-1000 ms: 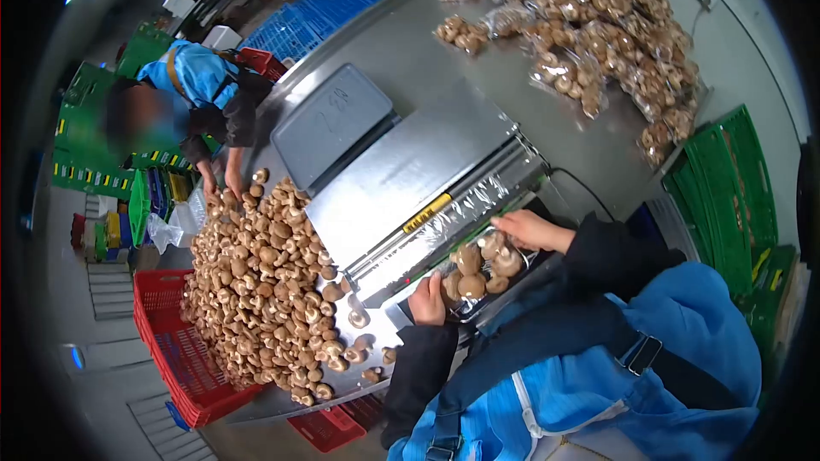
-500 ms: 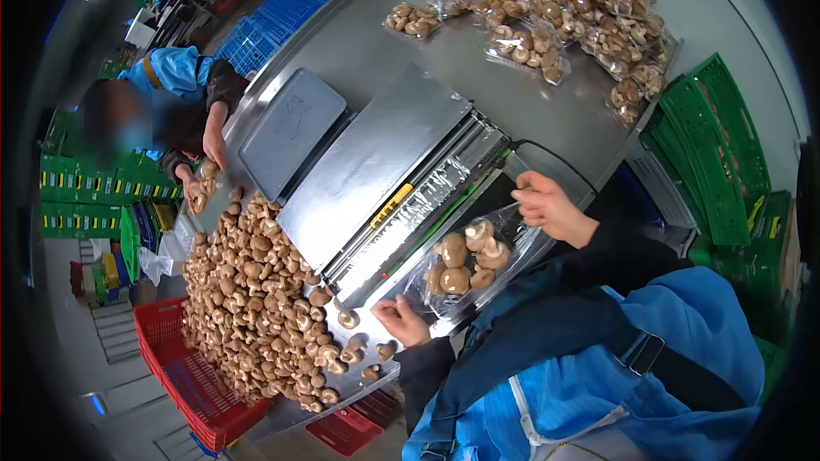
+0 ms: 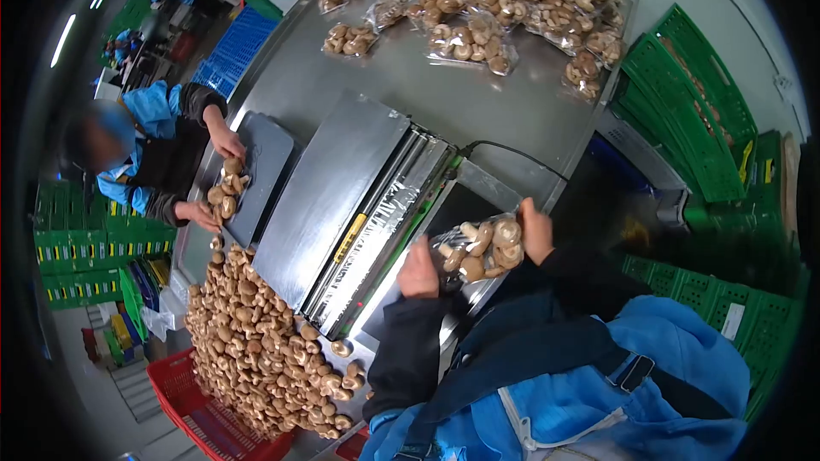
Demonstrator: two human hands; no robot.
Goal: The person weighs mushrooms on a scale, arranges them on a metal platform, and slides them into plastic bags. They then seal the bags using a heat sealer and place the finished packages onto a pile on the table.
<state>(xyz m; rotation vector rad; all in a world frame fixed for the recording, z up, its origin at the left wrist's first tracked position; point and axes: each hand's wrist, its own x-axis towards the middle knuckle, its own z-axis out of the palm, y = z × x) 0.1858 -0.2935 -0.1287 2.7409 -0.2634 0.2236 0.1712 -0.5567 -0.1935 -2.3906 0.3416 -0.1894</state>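
Note:
A clear plastic bag of shiitake mushrooms (image 3: 485, 249) is held up between my two hands, close to my body. My left hand (image 3: 418, 271) grips the bag's left end, its fingers pressed together. At the opposite end, my right hand (image 3: 536, 232) is closed on the plastic, with its fingers partly hidden behind the bag. Just beyond the bag stands a metal wrapping machine (image 3: 333, 205) with a film-covered sealing bar.
Loose mushrooms (image 3: 265, 341) are heaped at the table's left, above a red crate (image 3: 175, 388). Packed bags (image 3: 504, 0) pile at the far end. Across the table, a co-worker's hands (image 3: 224, 141) hold mushrooms by a grey tray (image 3: 256, 166). Green crates (image 3: 683, 111) stand right.
Both my hands now hold the bag, which is raised and turned; before, my left hand was apart from the mushrooms. The co-worker's mushrooms moved over to the grey tray. The view has shifted.

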